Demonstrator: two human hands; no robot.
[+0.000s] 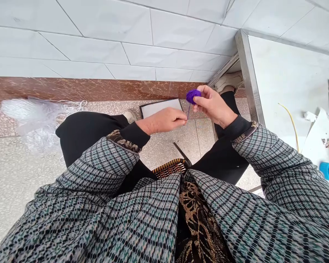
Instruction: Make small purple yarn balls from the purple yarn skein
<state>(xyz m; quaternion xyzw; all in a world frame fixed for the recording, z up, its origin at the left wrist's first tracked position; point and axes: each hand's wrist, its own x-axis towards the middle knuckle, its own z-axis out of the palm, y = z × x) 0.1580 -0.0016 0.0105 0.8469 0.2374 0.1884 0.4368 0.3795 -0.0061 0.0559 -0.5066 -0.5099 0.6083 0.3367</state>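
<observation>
A small purple ball of yarn [192, 96] is pinched between the thumb and fingers of my right hand [215, 106], out in front of my knees. From the ball a short purple strand [189, 110] runs down to my left hand [167, 120]. Thumb and forefinger of that hand are pressed together on the strand, and the other fingers are curled in. Both hands are in the air above the floor, close to each other but apart.
A white-topped table [276, 80] with a metal edge stands at the right, bearing a blue cap [327, 171] and a yellow cord [292, 124]. Clear plastic with white cord [30, 120] lies on the floor at left. A dark-framed white panel [159, 106] is near the tiled wall [112, 33].
</observation>
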